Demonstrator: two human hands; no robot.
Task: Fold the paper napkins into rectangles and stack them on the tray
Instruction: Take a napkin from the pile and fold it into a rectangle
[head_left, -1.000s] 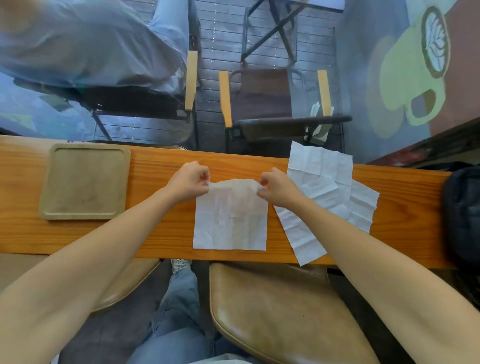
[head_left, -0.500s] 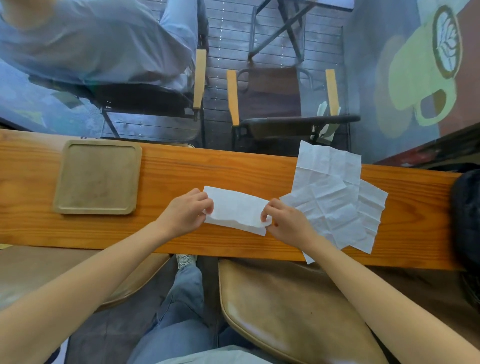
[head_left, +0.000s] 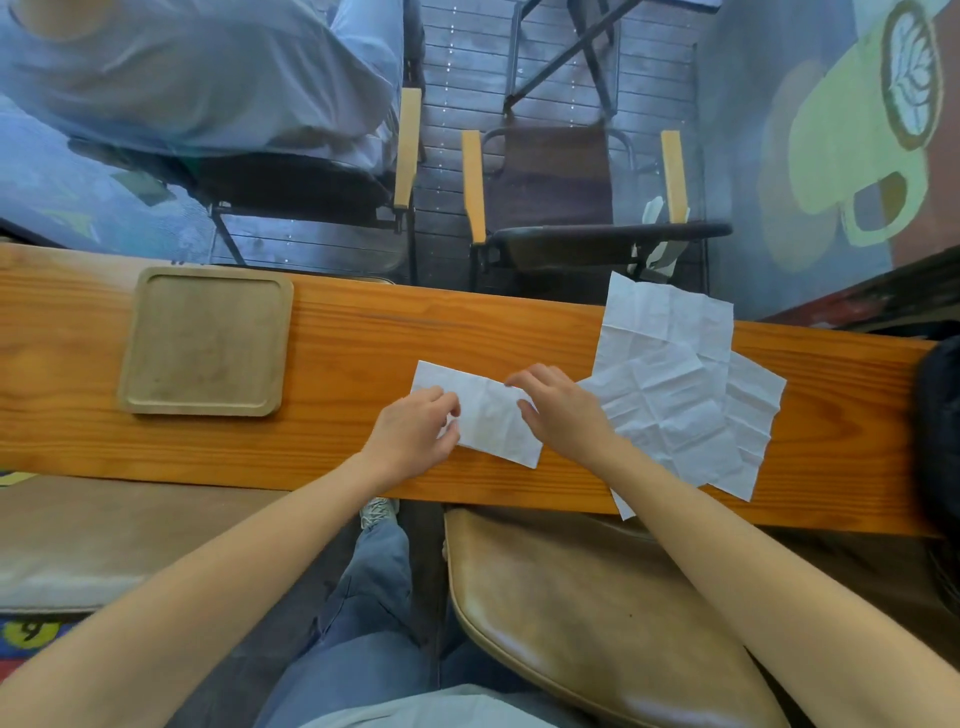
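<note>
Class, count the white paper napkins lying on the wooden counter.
3: a folded white paper napkin under both hands, a large unfolded napkin right of it, and another unfolded napkin partly beneath that. More could be hidden underneath.

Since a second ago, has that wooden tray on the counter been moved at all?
No. The tray sits in the same spot on the counter, near its far edge; only the camera shifted. It holds no napkins yet.

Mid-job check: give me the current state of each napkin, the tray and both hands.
folded napkin: folded in half, flat on the counter, under both hands.
unfolded napkins: open, creased, overlapping, right of the folded one.
tray: empty, on the counter's left.
left hand: pinches the folded napkin's left part.
right hand: fingers pressing its right part.
</note>
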